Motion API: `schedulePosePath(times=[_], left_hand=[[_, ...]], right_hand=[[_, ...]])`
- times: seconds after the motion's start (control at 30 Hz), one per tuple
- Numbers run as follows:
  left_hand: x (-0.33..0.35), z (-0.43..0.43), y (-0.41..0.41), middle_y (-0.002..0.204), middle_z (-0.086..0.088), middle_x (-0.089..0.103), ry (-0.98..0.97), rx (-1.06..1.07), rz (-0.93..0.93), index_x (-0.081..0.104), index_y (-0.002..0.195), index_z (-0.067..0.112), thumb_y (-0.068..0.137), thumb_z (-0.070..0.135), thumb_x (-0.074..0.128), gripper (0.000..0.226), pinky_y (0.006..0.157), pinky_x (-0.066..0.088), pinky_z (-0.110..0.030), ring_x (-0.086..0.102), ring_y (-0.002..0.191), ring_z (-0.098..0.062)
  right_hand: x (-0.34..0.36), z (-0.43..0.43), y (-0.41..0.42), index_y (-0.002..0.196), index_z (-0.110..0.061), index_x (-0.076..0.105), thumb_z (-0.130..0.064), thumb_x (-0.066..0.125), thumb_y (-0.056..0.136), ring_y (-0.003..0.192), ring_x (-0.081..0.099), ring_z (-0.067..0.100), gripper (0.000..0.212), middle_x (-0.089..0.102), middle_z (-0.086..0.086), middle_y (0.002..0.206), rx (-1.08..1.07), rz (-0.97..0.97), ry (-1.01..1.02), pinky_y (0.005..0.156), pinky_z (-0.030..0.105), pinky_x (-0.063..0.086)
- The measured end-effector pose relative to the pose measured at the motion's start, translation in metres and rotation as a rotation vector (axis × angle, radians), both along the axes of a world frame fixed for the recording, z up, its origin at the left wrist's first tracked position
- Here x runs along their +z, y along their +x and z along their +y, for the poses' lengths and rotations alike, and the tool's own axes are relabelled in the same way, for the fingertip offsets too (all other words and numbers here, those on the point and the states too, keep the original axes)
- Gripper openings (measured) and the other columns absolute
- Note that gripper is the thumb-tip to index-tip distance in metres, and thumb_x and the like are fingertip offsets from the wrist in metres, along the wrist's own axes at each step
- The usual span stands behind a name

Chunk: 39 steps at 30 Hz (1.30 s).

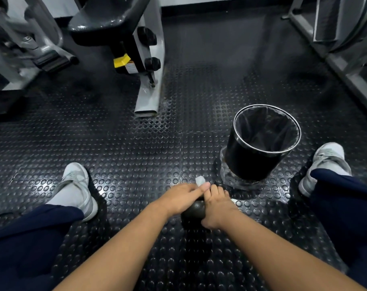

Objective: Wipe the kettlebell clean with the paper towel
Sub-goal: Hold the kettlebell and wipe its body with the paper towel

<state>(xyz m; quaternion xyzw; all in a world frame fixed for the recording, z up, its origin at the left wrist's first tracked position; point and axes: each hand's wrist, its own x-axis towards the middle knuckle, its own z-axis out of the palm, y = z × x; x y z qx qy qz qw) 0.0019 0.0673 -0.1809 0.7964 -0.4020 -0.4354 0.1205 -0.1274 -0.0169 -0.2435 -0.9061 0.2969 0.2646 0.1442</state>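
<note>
A dark kettlebell point(194, 211) stands on the studded rubber floor between my feet, mostly covered by my hands. My left hand point(179, 198) reaches over its top and holds a small white paper towel point(200, 180), whose tip sticks out past my fingers at the far side. My right hand point(217, 206) grips the kettlebell from the right side, fingers curled over its top and thumb low on its body. The handle is hidden under both hands.
A black round bin point(262, 143) with a dark liner and metal rim stands just beyond the kettlebell to the right. My grey shoes point(77, 185) sit at either side. Gym machine frames point(149, 91) stand at the far left and right.
</note>
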Motion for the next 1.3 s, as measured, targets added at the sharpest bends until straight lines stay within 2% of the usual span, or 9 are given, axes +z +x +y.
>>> schedulePosePath(times=[0.13,0.3,0.5,0.63,0.8,0.97,1.07,1.17,1.3], left_hand=[[-0.006,0.006,0.006,0.147,0.003,0.061,0.035,-0.003,-0.052,0.062,0.142,0.029,0.095,0.084,0.025,0.082,0.109,0.041,-0.037,0.056,0.132,-0.017],[-0.009,0.007,0.020,0.151,-0.003,0.058,0.150,0.030,-0.087,0.059,0.146,0.026,0.074,0.104,0.013,0.115,0.112,0.045,-0.044,0.056,0.134,-0.023],[0.007,-0.004,0.013,0.116,0.004,0.058,0.071,0.026,0.061,0.063,0.127,0.037,0.089,0.091,0.022,0.078,0.088,0.042,-0.030,0.053,0.107,-0.016],[-0.012,0.004,0.022,0.157,-0.003,0.052,0.174,-0.026,-0.081,0.053,0.151,0.026,0.081,0.099,0.014,0.109,0.115,0.038,-0.043,0.049,0.143,-0.024],[-0.021,0.013,0.003,0.163,-0.002,0.044,0.029,0.116,-0.052,0.048,0.156,0.023,0.090,0.090,0.016,0.099,0.120,0.031,-0.038,0.041,0.149,-0.021],[-0.028,0.021,-0.033,0.176,-0.001,0.000,-0.082,0.480,0.089,0.014,0.168,0.017,0.089,0.088,0.019,0.106,0.130,0.003,-0.042,-0.003,0.162,-0.014],[-0.034,0.011,-0.050,0.173,-0.012,0.017,-0.120,0.755,0.173,0.026,0.164,0.015,0.072,0.103,0.018,0.129,0.127,0.022,-0.054,0.021,0.159,-0.026],[-0.026,0.004,-0.053,0.133,-0.014,0.069,-0.236,1.126,0.510,0.067,0.126,0.026,0.069,0.105,0.030,0.104,0.091,0.051,-0.044,0.066,0.114,-0.024],[-0.004,-0.013,-0.047,0.099,-0.010,0.069,-0.348,1.398,0.784,0.060,0.104,0.017,0.093,0.082,0.042,0.068,0.076,0.049,-0.034,0.065,0.088,-0.020]], right_hand=[[0.003,0.000,0.001,0.158,-0.013,0.010,-0.047,0.072,0.079,0.132,0.034,0.032,0.106,0.032,0.011,0.138,0.005,-0.019,0.004,0.123,0.050,0.026],[0.002,0.000,0.003,0.159,-0.014,0.008,-0.045,0.072,0.079,0.133,0.033,0.033,0.107,0.030,0.011,0.140,0.011,-0.003,0.001,0.124,0.051,0.023],[0.002,0.000,0.004,0.155,-0.016,0.013,-0.047,0.072,0.079,0.130,0.034,0.031,0.101,0.032,0.010,0.135,0.008,-0.013,-0.006,0.123,0.050,0.025],[0.001,0.001,0.004,0.158,-0.015,0.010,-0.047,0.073,0.079,0.134,0.033,0.032,0.106,0.031,0.011,0.138,0.006,-0.014,-0.003,0.124,0.051,0.023],[-0.001,0.000,0.004,0.159,-0.013,0.008,-0.049,0.074,0.079,0.135,0.032,0.033,0.110,0.030,0.012,0.142,0.003,-0.030,-0.022,0.124,0.051,0.023],[-0.004,0.003,0.006,0.161,-0.012,0.006,-0.051,0.074,0.079,0.137,0.031,0.034,0.113,0.029,0.013,0.145,-0.011,-0.028,-0.044,0.125,0.052,0.022],[-0.003,0.004,0.006,0.159,-0.012,0.009,-0.046,0.072,0.079,0.136,0.032,0.034,0.107,0.031,0.013,0.143,-0.017,-0.027,-0.038,0.125,0.053,0.022],[-0.003,0.004,0.006,0.157,-0.012,0.012,-0.047,0.072,0.078,0.134,0.034,0.033,0.105,0.032,0.013,0.141,-0.019,-0.046,-0.047,0.124,0.052,0.023],[-0.005,0.004,0.003,0.157,-0.011,0.013,-0.046,0.071,0.078,0.134,0.034,0.034,0.104,0.032,0.013,0.141,-0.031,-0.082,-0.038,0.124,0.052,0.022]])
